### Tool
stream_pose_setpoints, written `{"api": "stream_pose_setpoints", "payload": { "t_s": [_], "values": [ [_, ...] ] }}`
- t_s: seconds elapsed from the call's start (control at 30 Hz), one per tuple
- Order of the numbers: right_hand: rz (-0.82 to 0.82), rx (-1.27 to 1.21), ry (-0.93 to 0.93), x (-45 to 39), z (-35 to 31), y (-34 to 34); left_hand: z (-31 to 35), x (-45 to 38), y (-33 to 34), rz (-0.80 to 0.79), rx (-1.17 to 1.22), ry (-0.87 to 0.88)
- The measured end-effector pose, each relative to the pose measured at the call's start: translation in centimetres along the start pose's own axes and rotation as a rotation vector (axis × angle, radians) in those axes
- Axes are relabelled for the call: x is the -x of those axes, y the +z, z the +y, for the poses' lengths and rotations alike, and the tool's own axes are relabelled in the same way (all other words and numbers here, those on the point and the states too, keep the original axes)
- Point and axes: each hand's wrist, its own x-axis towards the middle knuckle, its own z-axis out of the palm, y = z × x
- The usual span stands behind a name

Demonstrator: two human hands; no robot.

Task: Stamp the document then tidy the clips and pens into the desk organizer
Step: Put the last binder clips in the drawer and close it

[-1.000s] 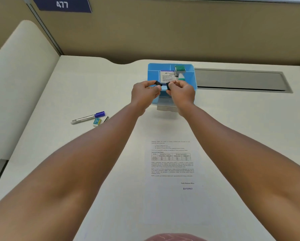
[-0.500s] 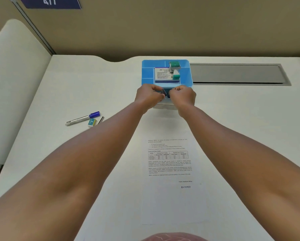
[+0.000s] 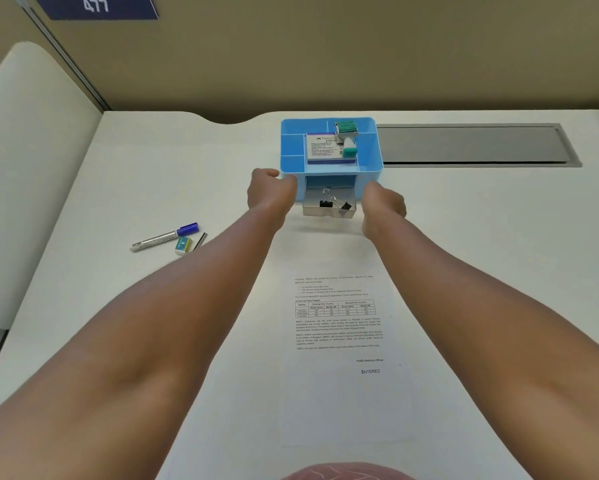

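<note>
- White desk point(image 3: 152, 174), curved notch cut in its far edge.
- Beyond the hands: tan partition wall point(image 3: 360, 53), dark blue plate point(image 3: 97, 6) marked 477 at upper left.
- Right of the right hand: grey recessed cable tray point(image 3: 475, 145).
- Left of the left hand: cream side panel point(image 3: 24, 174).

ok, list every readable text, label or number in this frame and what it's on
"477": white digits on the dark blue sign on the partition.
"ENTERED": blue stamp mark low on the document.
"Public Relations Officer": small line above the stamp, barely legible.
Document body and table: too small to read.
Stamp pad box in the blue organizer: print blurred, unreadable.
Marker, small packet: unreadable.
</note>
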Motion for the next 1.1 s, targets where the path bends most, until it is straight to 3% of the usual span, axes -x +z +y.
{"api": "stream_pose_setpoints", "payload": {
  "t_s": [0.1, 0.27, 0.63, 1.1],
  "values": [
    [-0.052, -0.041, 0.159, 0.2, 0.4, -0.6, 0.0, 0.1, -0.1, 0.040, 0.043, -0.056],
    [-0.187, -0.125, 0.267, 0.9, 0.7, -0.5, 0.3, 0.1, 0.4, 0.005, 0.072, -0.078],
    [-0.211, -0.324, 0.283, 1.3, 0.3, 0.2, 0.8, 0.3, 1.1, -0.010, 0.128, -0.088],
    [-0.190, -0.284, 0.270, 1.0, -0.2, 0.8, 0.8, -0.9, 1.6, 0.027, 0.078, -0.068]
  ]
}}
